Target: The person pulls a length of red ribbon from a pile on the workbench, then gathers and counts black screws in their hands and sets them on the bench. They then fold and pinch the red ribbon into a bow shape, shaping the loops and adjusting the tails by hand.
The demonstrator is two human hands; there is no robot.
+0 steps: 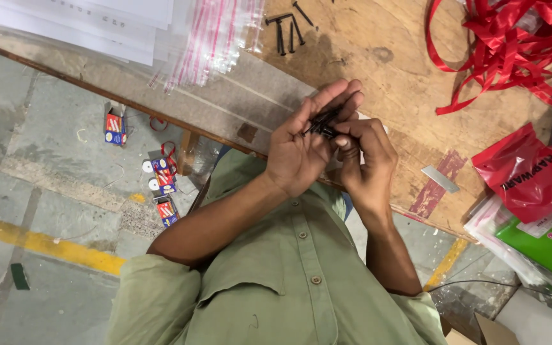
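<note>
While the floor (52,134) fills the far left, three small red-and-blue boxes (161,176) lie scattered on it near the table edge, with a yellow line (39,243) painted across the concrete below them. White paper sheets (97,22) lie at the top left corner of the wooden table (384,57), and a stack of clear zip bags (212,38) with red strips lies just beside them. A few loose black screws (285,32) lie on the bare wood further right, well apart from the hands.

At the middle, above the green shirt (289,281), both hands meet at the table edge. The left hand (301,150) is held palm up with the fingers stretched out and close together, and a small bunch of black screws (321,122) lies across them. The right hand (365,160) is curled over from the right, its fingertips pinched narrowly on the bunch where it rests on the left fingers. How many screws are in the bunch cannot be told.

Right of the hands, a small grey metal strip (440,179) lies flat on the wood. Above it a tangle of red ribbon (512,45) spreads over the top right corner. A red packet (525,172) lies below the ribbon, partly over a green packet (544,239) in clear plastic at the right edge.
</note>
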